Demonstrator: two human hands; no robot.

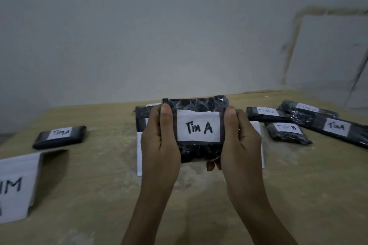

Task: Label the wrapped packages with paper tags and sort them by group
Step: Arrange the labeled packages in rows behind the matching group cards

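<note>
Leftmost, we find a large white paper sheet (18, 185) lying on the tan, mottled tabletop (99, 175). Its bold black letters are cut by the frame edge and its right side curls up. Just behind it rests a small flat package (59, 137) in dark glossy wrap, tagged "TIM A".

In the middle we see the left hand (159, 145) and right hand (241, 145) gripping the held package (199, 105) by its two sides. It is raised off the tabletop and faces us, with thumbs pressed on the front and fingers curled behind. Its black wrap is crinkled and shiny. A rectangular paper tag (198, 128), ragged along the top, reads "Tim A". The hands and this package hide most of a white sheet (139, 157) and a dark package (142, 115) behind.

To the right lie four more wrapped ones close together: the first TIM C package (266, 114), the second TIM C package (306, 108), the stubby TIM B package (286, 132) and the long package (334, 127) tagged "TIM A".
</note>
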